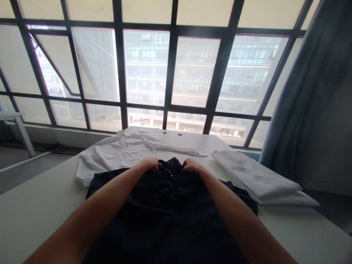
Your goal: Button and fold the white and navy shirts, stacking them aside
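A dark navy shirt [165,209] with a collar and small buttons down a short placket lies spread on the white table [33,209], its collar end away from me. Both my arms reach over it. At the left side of the collar, my left hand [152,164] is closed on the fabric. My right hand [191,165] pinches the shirt at the collar's right side. The collar stands up slightly between the two hands. My forearms cover parts of the shirt's sleeves and sides.
A crumpled white garment [115,154] lies behind the shirt to the left. Folded white cloth [255,176] rests on the right side of the table. Beyond the table are large windows, with a blue-grey curtain [291,99] at the right.
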